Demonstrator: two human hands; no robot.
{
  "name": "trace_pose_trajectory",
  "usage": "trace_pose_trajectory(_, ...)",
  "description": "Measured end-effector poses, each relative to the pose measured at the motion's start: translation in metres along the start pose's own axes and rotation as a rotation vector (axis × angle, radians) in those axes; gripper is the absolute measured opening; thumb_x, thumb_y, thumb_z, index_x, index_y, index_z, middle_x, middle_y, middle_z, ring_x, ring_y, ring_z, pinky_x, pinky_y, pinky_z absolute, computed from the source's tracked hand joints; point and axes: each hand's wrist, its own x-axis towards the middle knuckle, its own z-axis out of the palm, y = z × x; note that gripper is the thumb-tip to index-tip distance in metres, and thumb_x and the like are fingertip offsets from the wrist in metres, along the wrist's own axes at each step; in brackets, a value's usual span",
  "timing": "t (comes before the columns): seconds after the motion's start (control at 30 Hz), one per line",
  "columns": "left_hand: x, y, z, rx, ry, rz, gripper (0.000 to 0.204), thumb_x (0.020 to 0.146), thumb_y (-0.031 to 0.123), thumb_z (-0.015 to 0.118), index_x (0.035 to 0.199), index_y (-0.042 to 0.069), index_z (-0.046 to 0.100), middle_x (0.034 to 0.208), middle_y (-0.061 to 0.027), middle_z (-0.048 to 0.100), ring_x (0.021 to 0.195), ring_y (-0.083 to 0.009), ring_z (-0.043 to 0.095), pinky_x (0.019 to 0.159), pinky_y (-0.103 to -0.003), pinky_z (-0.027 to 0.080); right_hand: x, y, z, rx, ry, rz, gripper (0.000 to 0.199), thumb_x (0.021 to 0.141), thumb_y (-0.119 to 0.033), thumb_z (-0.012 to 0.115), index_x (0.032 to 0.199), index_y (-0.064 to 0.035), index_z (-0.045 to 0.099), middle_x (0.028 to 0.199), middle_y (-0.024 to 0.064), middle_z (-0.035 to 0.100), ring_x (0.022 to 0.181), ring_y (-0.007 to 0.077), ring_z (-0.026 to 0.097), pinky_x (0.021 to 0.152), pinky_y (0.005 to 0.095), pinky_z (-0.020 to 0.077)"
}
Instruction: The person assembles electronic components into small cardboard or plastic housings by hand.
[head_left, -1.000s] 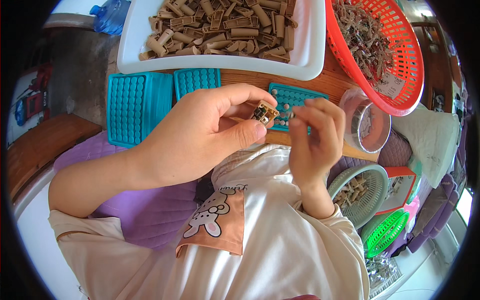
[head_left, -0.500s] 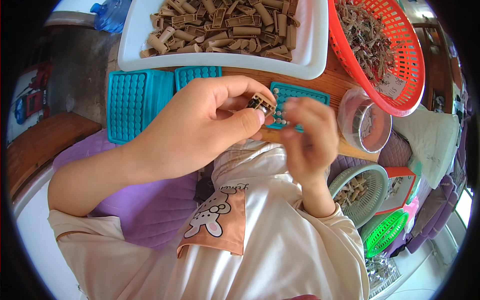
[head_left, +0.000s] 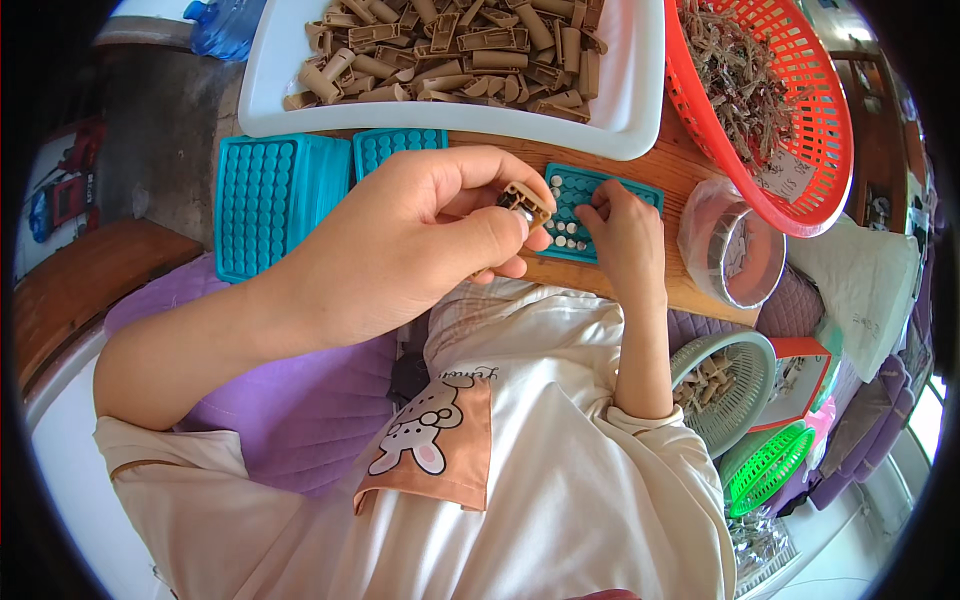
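Observation:
My left hand is closed around a small brown plastic housing, its open end tilted up toward me. Something shiny shows inside that end, too small to name. To the right, my right hand reaches over a teal tray of round pockets, its thumb and fingertips drawn together down at the pockets. Whatever lies between those fingertips is hidden. Small white round pieces sit in several pockets along the tray's left and near side, beside the right fingers.
Beyond my hands stands a white tub heaped with brown plastic housings. A red basket of small parts leans over the table's right side, above a plastic-wrapped round container. More teal trays lie left. Lower right are a grey basket and green basket.
My right hand has gone from a blurred position near the housing, forward and down onto the teal tray. The left hand keeps its hold, almost unmoved.

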Motion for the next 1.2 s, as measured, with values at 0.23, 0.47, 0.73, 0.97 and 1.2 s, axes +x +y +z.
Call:
trace_pose_trajectory(0.23, -0.001, 0.0, 0.001, 0.042, -0.014, -0.022, 0.023, 0.081, 0.012, 0.045, 0.102, 0.003, 0.048, 0.09, -0.0075, 0.055, 0.076, -0.0098, 0.053, 0.069, -0.023, 0.044, -0.003, 0.004, -0.002, -0.01, 0.095, -0.062, 0.013, 0.064, -0.006, 0.057, 0.075, -0.0004, 0.053, 0.062, 0.0123, 0.054, 0.058, 0.025, 0.053, 0.055, 0.0322, 0.042)
trace_pose_trajectory(0.47, -0.002, -0.004, 0.003, 0.083, -0.011, 0.056, 0.024, 0.082, 0.013, 0.047, 0.104, 0.002, 0.047, 0.091, -0.0082, 0.055, 0.08, -0.0109, 0.054, 0.071, -0.023, 0.044, -0.016, -0.022, -0.023, 0.67, 0.068, -0.06, 0.007, 0.073, -0.002, 0.056, 0.078, 0.0026, 0.054, 0.07, 0.0051, 0.055, 0.06, 0.0096, 0.051, 0.054, 0.0229, 0.0406)
trace_pose_trajectory(0.73, -0.005, -0.002, 0.007, 0.135, -0.006, 0.062, 0.03, 0.083, 0.012, 0.05, 0.109, 0.0, 0.044, 0.091, -0.0073, 0.054, 0.082, -0.0122, 0.055, 0.072, -0.023, 0.045, -0.035, -0.067, -0.036, 0.785, 0.315, -0.398, 0.016, 0.067, -0.008, 0.066, 0.077, -0.0005, 0.056, 0.072, 0.006, 0.057, 0.061, 0.0129, 0.053, 0.055, 0.0231, 0.0417)
trace_pose_trajectory(0.97, -0.007, -0.002, 0.007, 0.211, 0.017, 0.099, 0.03, 0.081, 0.01, 0.052, 0.108, -0.002, 0.044, 0.093, -0.0069, 0.052, 0.081, -0.0114, 0.055, 0.071, -0.022, 0.046, -0.036, -0.086, -0.026, 0.766, 0.497, -0.508, 0.021, 0.063, 0.002, 0.066, 0.08, 0.0006, 0.055, 0.072, 0.0087, 0.057, 0.061, 0.0151, 0.055, 0.049, 0.0215, 0.0435)
trace_pose_trajectory(1.2, -0.008, -0.003, 0.008, 0.237, 0.035, 0.121, 0.029, 0.081, 0.008, 0.052, 0.107, -0.002, 0.045, 0.092, -0.0066, 0.053, 0.083, -0.0096, 0.052, 0.07, -0.022, 0.045, -0.03, -0.089, -0.017, 0.74, 0.612, -0.628, 0.022, 0.064, -0.001, 0.066, 0.08, -0.0007, 0.051, 0.072, 0.0083, 0.053, 0.064, 0.0171, 0.053, 0.054, 0.0238, 0.0427)
